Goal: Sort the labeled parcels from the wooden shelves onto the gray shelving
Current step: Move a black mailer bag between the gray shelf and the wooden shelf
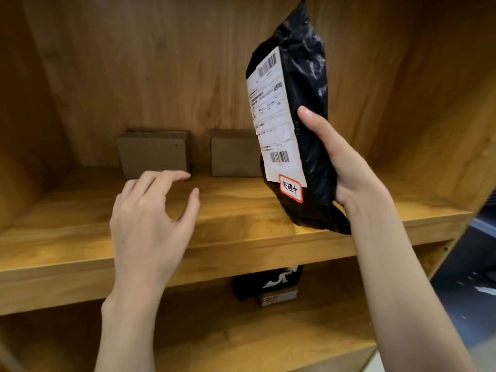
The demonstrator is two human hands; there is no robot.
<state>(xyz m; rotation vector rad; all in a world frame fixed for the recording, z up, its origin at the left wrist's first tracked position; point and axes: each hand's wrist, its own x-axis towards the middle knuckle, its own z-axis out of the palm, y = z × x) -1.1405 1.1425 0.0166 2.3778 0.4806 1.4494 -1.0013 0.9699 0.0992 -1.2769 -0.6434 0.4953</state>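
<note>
Black parcel (303,124): gripped upright by right hand (346,167), label readable.
Left hand (150,210): empty, relaxed, left of parcel.

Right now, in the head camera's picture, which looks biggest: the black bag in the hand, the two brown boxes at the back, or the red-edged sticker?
1. Black mailer bag, though it is nearest the camera.
2. Left cardboard box and right cardboard box: too alike to rank.
3. Red-bordered sticker.
</note>
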